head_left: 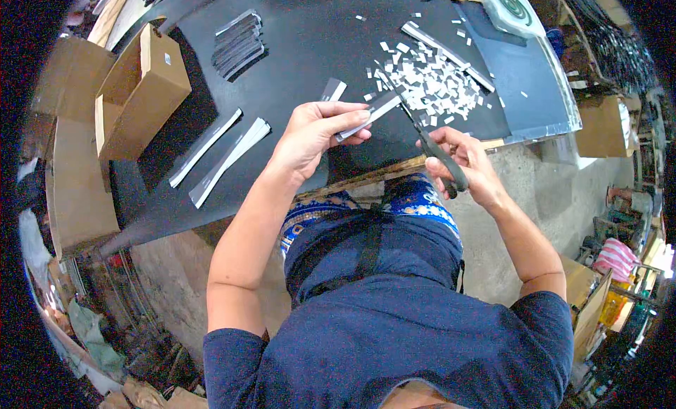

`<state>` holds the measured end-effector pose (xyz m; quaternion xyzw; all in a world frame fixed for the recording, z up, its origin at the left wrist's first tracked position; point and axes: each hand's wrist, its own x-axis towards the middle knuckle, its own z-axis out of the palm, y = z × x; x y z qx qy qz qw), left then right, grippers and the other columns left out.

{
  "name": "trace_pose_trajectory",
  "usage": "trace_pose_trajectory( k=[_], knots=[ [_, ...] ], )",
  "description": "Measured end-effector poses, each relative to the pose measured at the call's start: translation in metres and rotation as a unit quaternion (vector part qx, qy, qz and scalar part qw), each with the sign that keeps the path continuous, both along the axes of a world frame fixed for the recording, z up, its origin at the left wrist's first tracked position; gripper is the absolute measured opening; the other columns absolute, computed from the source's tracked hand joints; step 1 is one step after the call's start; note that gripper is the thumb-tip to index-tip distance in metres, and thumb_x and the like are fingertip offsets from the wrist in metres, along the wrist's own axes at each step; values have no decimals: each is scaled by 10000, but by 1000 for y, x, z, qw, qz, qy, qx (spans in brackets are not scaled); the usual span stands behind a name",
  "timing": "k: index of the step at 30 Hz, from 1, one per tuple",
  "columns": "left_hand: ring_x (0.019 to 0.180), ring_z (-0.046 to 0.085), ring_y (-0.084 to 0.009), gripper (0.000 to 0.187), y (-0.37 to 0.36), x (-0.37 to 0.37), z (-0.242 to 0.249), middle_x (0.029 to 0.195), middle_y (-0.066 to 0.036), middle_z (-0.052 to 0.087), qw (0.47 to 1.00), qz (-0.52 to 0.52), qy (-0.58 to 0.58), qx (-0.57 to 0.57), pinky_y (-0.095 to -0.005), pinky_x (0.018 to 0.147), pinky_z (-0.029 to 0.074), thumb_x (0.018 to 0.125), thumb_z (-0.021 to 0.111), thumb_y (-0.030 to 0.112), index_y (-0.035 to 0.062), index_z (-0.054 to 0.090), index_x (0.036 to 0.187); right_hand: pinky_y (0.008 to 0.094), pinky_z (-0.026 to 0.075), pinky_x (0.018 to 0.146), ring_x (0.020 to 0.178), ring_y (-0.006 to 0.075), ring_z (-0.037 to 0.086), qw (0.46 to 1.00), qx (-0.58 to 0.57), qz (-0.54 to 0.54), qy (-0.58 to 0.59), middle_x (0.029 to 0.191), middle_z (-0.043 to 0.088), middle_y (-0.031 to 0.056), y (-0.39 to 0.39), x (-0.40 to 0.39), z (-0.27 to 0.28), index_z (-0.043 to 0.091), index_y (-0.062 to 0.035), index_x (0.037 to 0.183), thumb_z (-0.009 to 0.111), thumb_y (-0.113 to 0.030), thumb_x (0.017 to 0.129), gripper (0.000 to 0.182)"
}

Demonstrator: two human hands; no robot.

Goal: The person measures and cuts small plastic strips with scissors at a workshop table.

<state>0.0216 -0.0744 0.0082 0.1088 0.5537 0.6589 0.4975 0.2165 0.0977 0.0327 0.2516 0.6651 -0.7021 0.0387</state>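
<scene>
Between the thumb and fingers of my left hand (324,131) is a black-and-white strip (377,113), its far end pointing up and right. My right hand (461,162) is closed round the handles of black scissors (440,152). The scissor blades meet the far end of the strip. Just beyond them lies a pile of small white and grey cut pieces (429,85), with a longer strip (451,55) across its upper side. Another strip (334,90) lies on the dark table behind my left hand.
On the dark table (303,43) are a bundle of dark strips (239,46) and, at left, loose black-and-white strips (229,162). An open cardboard box (144,92) stands at the left. A white tray with a green coil (512,11) sits at the upper right.
</scene>
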Motion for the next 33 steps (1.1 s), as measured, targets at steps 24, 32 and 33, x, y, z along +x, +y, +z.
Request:
trace_pose_trajectory(
  k=[24, 32, 33],
  knots=[
    [764, 668, -154, 260, 3, 3, 2, 912, -97, 686, 1000, -11, 3, -4, -270, 704, 571, 840, 713, 115, -49, 663, 1035, 215, 429, 413, 517, 78, 544, 1000, 19, 17, -6, 673, 550, 15, 0, -3, 4, 537, 1, 1139, 703, -225, 839, 411],
    [758, 668, -152, 241, 4, 3, 2, 904, -91, 687, 1000, -11, -2, 0, -270, 707, 573, 839, 715, 119, -37, 673, 1018, 216, 430, 414, 516, 75, 540, 1000, 17, 14, 2, 670, 543, 7, 2, -2, 1, 536, 2, 1143, 702, -209, 846, 400],
    [756, 667, -152, 241, 4, 3, 2, 903, -92, 687, 1000, -10, -2, -1, -270, 706, 573, 840, 715, 119, -37, 673, 1018, 215, 431, 413, 515, 72, 538, 1000, 18, 12, 2, 672, 543, 5, 2, -2, 1, 537, 0, 1142, 703, -211, 846, 400]
  ],
)
